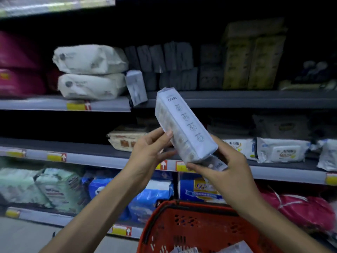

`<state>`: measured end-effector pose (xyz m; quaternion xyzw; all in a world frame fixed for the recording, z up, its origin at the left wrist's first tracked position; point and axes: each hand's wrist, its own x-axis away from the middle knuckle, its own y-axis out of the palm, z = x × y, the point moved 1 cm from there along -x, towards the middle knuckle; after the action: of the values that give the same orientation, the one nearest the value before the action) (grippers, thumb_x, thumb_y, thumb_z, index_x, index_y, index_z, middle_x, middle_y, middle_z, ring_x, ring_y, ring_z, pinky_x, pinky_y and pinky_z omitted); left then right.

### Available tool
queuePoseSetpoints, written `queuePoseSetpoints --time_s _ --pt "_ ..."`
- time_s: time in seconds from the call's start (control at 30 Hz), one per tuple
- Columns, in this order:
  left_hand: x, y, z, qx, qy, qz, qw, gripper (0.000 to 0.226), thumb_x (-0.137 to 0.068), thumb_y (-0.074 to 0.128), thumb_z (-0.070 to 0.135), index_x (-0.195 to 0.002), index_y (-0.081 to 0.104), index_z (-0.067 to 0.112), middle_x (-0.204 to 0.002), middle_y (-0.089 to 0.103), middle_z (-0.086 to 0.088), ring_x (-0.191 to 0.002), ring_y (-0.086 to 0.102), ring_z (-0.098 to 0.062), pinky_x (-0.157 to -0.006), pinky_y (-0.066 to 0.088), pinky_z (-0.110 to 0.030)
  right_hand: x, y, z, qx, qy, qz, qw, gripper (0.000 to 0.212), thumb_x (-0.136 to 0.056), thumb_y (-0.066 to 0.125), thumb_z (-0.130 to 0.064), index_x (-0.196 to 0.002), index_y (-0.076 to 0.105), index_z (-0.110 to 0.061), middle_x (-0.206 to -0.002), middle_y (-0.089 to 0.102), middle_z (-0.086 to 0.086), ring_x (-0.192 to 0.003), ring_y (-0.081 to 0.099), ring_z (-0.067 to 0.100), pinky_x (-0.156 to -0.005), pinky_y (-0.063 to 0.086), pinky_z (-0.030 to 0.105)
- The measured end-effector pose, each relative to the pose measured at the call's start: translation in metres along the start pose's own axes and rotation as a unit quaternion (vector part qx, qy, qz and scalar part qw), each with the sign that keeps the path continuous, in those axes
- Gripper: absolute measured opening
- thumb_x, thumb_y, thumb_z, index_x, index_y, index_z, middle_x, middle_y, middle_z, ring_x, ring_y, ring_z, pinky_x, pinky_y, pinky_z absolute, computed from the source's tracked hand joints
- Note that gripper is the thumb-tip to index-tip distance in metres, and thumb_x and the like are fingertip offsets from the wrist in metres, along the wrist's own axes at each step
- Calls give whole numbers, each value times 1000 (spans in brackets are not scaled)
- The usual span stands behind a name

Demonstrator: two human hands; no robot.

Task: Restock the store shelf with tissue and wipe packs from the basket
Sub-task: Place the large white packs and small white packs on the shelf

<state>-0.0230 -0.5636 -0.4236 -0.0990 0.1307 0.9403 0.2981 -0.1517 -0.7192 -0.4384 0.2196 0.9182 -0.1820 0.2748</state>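
A long pale tissue pack point(184, 123) with printed icons is held tilted in front of the shelves. My left hand point(149, 150) grips its lower left side, thumb on the face. My right hand point(224, 167) holds its bottom end from below, fingers curled round it. A similar pale pack point(136, 87) leans over the front edge of the upper shelf point(237, 99). The red basket point(191, 227) sits below my arms, with a few packs point(235, 248) showing inside at the bottom edge.
White bagged packs point(91, 72) are stacked on the upper shelf's left; dark packs point(164, 66) and yellow-green packs point(253, 59) stand behind. Wipe packs point(280, 150) lie on the middle shelf. Blue point(151, 198), green and red packs fill the bottom shelf.
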Motion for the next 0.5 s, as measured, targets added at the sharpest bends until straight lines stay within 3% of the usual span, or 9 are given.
queuePoseSetpoints --time_s 0.23,0.33,0.43,0.5 --pt "-30 -9 57 -104 86 19 991 31 -110 51 23 -137 65 23 -121 77 -3 -113 73 -26 -90 63 -41 -62 49 -30 -62 -54 78 994 68 -80 87 -11 -141 62 -25 -122 71 -22 -115 64 -7 -87 54 12" --pt "-42 -14 75 -157 126 27 979 36 -112 46 22 -145 59 29 -123 76 3 -112 73 -16 -87 62 -32 -98 68 -36 -12 -79 120 990 64 -84 86 -18 -143 61 -26 -121 72 -17 -112 66 -5 -87 56 17" --pt "-59 -27 83 -245 133 68 958 35 -111 44 29 -137 65 37 -111 79 4 -102 76 -15 -90 62 -41 -142 90 -36 57 -80 137 986 56 -86 83 -25 -138 63 -26 -114 73 -12 -103 69 1 -77 57 18" --pt "-72 -38 82 -313 98 95 940 35 -101 43 36 -125 70 41 -99 80 1 -95 76 -21 -91 60 -53 -173 108 -31 145 -37 116 982 37 -86 80 -27 -121 69 -24 -100 74 -6 -93 70 13 -66 53 26"
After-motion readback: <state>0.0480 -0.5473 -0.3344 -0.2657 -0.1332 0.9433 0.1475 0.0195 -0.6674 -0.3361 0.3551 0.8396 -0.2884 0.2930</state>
